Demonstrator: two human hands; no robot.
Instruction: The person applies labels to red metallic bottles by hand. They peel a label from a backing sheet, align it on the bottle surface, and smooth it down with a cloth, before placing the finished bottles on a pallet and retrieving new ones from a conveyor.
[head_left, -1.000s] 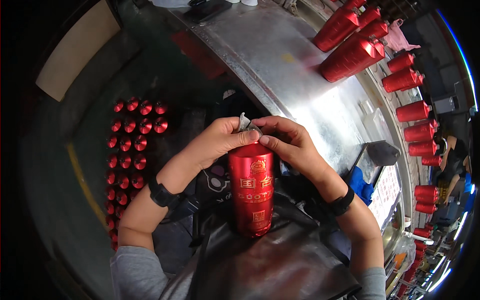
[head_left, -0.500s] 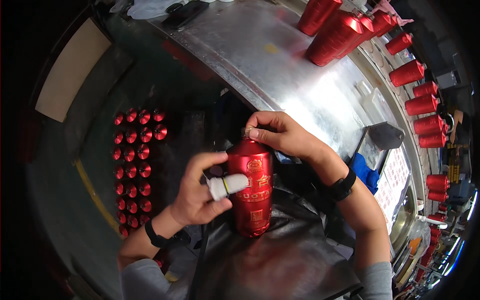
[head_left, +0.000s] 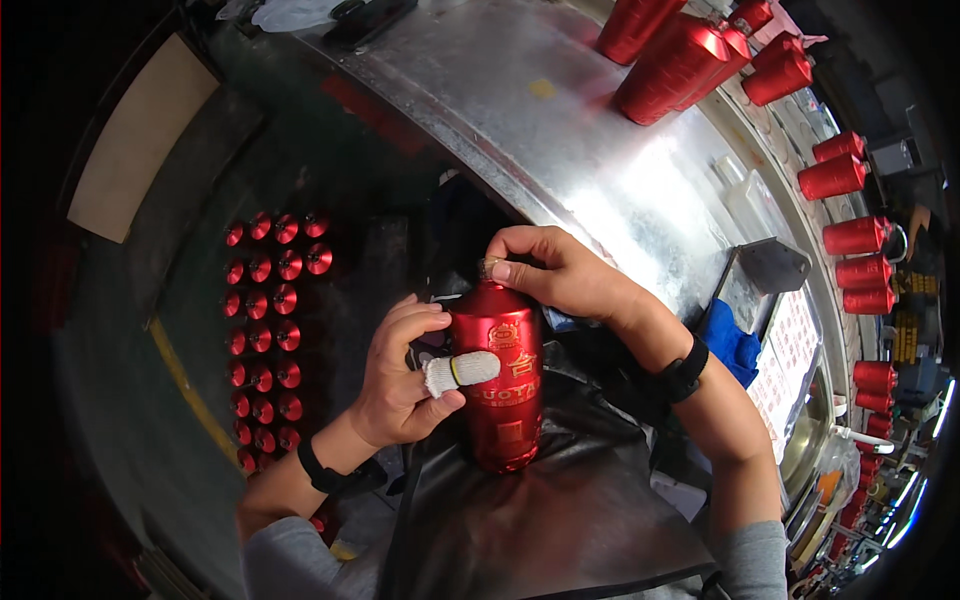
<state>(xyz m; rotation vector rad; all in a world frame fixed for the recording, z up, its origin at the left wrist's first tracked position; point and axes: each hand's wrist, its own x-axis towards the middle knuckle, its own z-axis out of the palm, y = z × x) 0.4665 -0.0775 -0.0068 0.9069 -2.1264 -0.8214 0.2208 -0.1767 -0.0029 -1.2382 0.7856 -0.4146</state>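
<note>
A shiny red bottle point(head_left: 508, 430) with gold markings stands nearly upright over my lap, its base against a black apron point(head_left: 540, 530). My right hand point(head_left: 550, 270) pinches the bottle's narrow neck point(head_left: 489, 268) between thumb and forefinger. On the bottle's left side rests my left hand point(head_left: 405, 375), fingers apart. A white finger cot point(head_left: 462, 371) with a dark and yellow band covers one of its fingers and lies across the bottle's front. The thumb is bent close to the bottle's lower side. Whatever the left fingers touch behind the bottle is hidden.
A metal table point(head_left: 480, 110) carries several red bottles point(head_left: 672, 75). More bottles point(head_left: 855, 237) line a curved conveyor at right. Rows of red bottles point(head_left: 288, 265) stand on the floor at left. A blue cloth point(head_left: 731, 342) and label sheet point(head_left: 785, 350) lie by my right arm.
The bottle has turned slightly, so its gold markings sit differently under my left finger. Bottles along the conveyor have shifted position. My right hand keeps its pinch at the neck.
</note>
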